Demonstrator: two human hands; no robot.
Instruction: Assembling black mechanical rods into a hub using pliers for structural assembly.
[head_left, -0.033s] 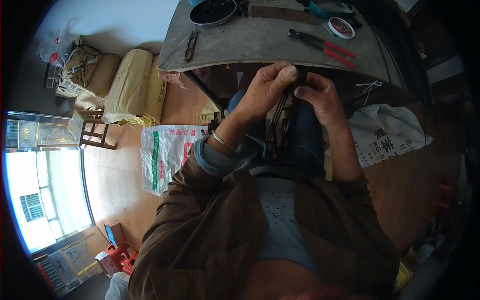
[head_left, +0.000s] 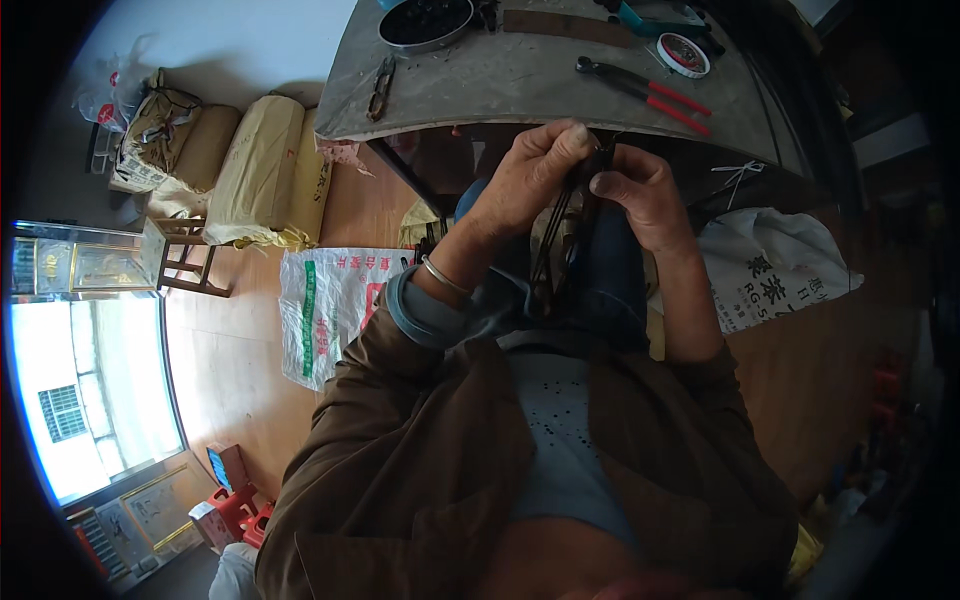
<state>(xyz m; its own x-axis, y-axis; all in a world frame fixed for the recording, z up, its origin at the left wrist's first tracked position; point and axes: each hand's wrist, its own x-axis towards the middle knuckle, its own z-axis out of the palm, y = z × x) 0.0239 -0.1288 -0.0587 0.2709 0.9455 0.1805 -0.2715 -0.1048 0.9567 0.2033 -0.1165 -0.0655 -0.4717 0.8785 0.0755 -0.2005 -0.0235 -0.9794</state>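
My left hand (head_left: pixel 535 172) is closed in a pinch, thumb against the fingers, at the table's front edge. From it a bundle of thin dark strands (head_left: pixel 548 240) hangs down toward my lap; their kind is too dark to make out. Close beside it, my right hand (head_left: pixel 645 195) is also closed, its thumb bent in toward a small dark piece between the two hands. Its fingertips are partly hidden, and I cannot tell exactly what they grip.
On the grey table (head_left: pixel 540 80) lie red-handled pliers (head_left: pixel 650 98), a round white-rimmed tub (head_left: pixel 683 56), a pan of small black pieces (head_left: pixel 427 22), a brown strip (head_left: pixel 565 28) and a narrow tool (head_left: pixel 380 88). Printed sacks (head_left: pixel 775 265) and a wooden stool (head_left: pixel 190 258) stand around me.
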